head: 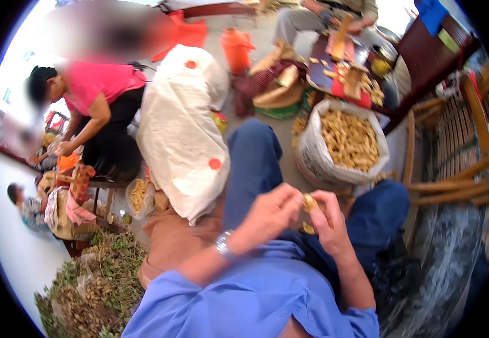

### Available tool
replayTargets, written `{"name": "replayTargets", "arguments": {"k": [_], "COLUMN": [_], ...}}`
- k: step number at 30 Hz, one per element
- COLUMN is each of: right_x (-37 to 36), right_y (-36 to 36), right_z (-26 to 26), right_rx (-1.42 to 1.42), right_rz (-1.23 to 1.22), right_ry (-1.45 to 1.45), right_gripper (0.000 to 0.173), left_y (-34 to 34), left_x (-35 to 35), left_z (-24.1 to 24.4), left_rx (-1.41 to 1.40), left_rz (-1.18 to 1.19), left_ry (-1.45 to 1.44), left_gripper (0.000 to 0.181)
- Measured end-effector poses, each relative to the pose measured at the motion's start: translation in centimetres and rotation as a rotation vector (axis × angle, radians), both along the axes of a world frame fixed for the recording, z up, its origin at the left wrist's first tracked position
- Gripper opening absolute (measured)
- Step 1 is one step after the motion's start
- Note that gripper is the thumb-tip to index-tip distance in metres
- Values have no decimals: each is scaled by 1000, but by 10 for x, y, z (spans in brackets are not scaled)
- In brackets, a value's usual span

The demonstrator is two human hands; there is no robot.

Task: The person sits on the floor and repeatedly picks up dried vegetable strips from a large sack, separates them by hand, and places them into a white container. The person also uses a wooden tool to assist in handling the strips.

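Observation:
Above my lap, a small yellow-tan piece (309, 203), perhaps folded paper, sits between the fingertips of both hands. My left hand (273, 212), with a metal-banded watch (224, 244) at the wrist, pinches its left side. On the other side, the thumb and fingers of my right hand (331, 222) grip it. A second yellow piece (308, 228) shows just below, against my dark clothing; whether it is held or lying there I cannot tell. Beyond my knees stands a white woven sack (307, 162), filled with many similar tan pieces (348, 139).
A large cream cloth bundle (181, 126) lies left of my knee. Plants with pods (96, 283) are heaped at lower left. A person in pink (105, 84) sits at left; another works behind a low table (322, 80). A slatted wooden chair (459, 139) stands at right.

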State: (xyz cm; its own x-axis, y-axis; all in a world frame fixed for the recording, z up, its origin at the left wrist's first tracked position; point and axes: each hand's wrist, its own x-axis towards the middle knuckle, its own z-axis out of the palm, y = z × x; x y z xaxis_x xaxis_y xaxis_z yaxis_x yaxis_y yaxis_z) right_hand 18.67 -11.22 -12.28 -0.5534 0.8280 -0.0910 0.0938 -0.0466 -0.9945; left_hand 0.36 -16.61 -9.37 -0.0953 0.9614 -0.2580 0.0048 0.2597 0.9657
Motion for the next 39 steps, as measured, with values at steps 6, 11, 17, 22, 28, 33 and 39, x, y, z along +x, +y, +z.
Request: {"name": "replayTargets", "arguments": {"k": [6,11,17,22,28,33,39], "right_x": [20,29,14,19,47,43,37], "right_y": [10,10,8,5,-11,-26,-25], "right_z": [26,26,8,5,8,20,41], "right_rx": [160,170,410,494,479,464,485], "right_rz": [157,65,143,176,624,738,730], "right_ry": [-195,-177,-166,-308,-395,-278,-310], "right_gripper": [14,13,15,15,24,32,30], "left_y": [2,5,8,11,-4,-22,-28], "left_x": [-18,-51,-22,13,-4,-22,-42], "left_z": [6,-1,5,-10,-13,17,32], "left_rx": [-42,231,587,337,185,151,13], "left_rz": [77,-10,-606,-491,-1133,-1271,-1224], "left_ry": [-246,259,887,666,485,411,447], "left_gripper": [19,19,53,34,12,28,34]}}
